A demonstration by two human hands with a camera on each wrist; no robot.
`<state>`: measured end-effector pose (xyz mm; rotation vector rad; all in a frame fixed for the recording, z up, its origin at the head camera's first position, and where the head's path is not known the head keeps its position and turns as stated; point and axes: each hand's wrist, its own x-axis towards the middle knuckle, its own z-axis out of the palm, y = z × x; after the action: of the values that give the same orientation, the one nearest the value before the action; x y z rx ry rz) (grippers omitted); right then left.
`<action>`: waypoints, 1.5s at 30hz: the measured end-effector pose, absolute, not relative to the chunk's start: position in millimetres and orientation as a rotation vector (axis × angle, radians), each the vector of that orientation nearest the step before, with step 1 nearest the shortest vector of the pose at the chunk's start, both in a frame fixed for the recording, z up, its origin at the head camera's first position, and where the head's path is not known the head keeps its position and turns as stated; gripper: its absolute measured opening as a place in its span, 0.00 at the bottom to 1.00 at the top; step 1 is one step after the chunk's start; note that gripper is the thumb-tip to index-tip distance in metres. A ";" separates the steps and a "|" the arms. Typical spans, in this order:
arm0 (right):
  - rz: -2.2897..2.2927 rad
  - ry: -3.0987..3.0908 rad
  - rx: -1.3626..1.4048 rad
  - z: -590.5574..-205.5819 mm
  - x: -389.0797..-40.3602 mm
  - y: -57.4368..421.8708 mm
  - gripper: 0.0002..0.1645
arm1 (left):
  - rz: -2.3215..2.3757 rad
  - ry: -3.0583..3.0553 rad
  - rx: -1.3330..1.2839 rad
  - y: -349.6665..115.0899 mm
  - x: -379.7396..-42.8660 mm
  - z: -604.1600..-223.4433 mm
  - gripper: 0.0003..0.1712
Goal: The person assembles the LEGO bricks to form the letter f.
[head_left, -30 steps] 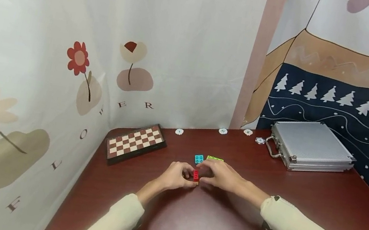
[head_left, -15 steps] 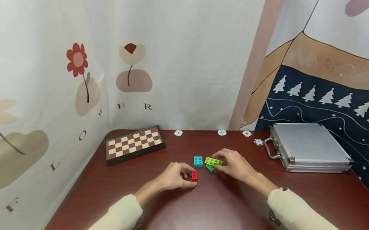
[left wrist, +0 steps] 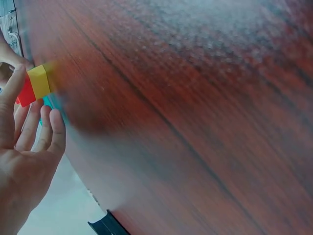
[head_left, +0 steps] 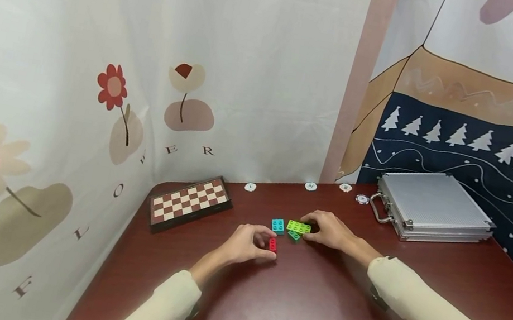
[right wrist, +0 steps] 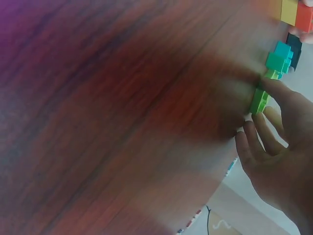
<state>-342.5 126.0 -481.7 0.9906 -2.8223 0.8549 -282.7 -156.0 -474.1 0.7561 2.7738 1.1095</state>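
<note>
My left hand (head_left: 245,246) pinches a small stack of toy building bricks between thumb and fingers. The stack is a red brick (head_left: 273,245) joined to a yellow brick (left wrist: 40,82), which shows best in the left wrist view. To the right, my right hand (head_left: 328,230) has its thumb and forefinger at a lime green brick (head_left: 298,227), with the other fingers loosely spread in the right wrist view. A smaller dark green brick (head_left: 293,236) lies against the lime one's near side. Just left of these is a turquoise brick (head_left: 278,226), touched by neither hand.
A checkered game board (head_left: 188,202) lies at the back left of the brown table (head_left: 292,313). At the back right sits a silver case (head_left: 435,204) with its handle facing left. Several poker chips (head_left: 310,186) line the far edge, by the curtain (head_left: 261,70).
My right hand has moved away from the red brick, back and right to the lime green brick, uncovering the dark green one. My left hand stays at the red and yellow stack.
</note>
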 end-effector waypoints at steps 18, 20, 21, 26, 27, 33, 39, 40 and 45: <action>0.792 -2.772 1.029 -482.2 -347.4 123.6 0.19 | 1.154 2.793 0.660 -151.3 -284.6 -482.8 0.21; 0.795 -2.765 1.027 -479.3 -347.5 124.0 0.19 | 1.158 2.789 0.650 -151.1 -285.1 -482.8 0.21; 0.795 -2.760 1.029 -477.2 -347.4 124.0 0.19 | 1.161 2.787 0.649 -151.2 -285.2 -482.6 0.21; 0.794 -2.711 1.068 -462.3 -344.8 122.2 0.20 | 1.178 2.772 0.644 -152.8 -285.0 -481.1 0.20; 0.798 -2.707 1.075 -458.9 -343.9 121.6 0.20 | 1.180 2.771 0.644 -153.2 -284.9 -480.8 0.20; 0.843 -2.701 1.121 -445.4 -337.7 117.2 0.20 | 1.182 2.768 0.640 -153.9 -285.6 -479.9 0.20; 0.861 -2.686 1.182 -444.0 -325.9 109.1 0.19 | 1.175 2.762 0.657 -154.1 -285.8 -481.2 0.20; 0.872 -2.685 1.190 -444.1 -323.5 107.6 0.20 | 1.171 2.763 0.661 -154.2 -285.9 -481.6 0.20; 0.888 -2.664 1.238 -445.8 -313.1 100.3 0.19 | 1.159 2.764 0.661 -154.6 -285.7 -483.7 0.20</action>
<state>-313.1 100.3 -445.8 1.2376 -2.6638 0.8878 -285.7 -154.6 -483.7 0.6608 2.7637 1.1590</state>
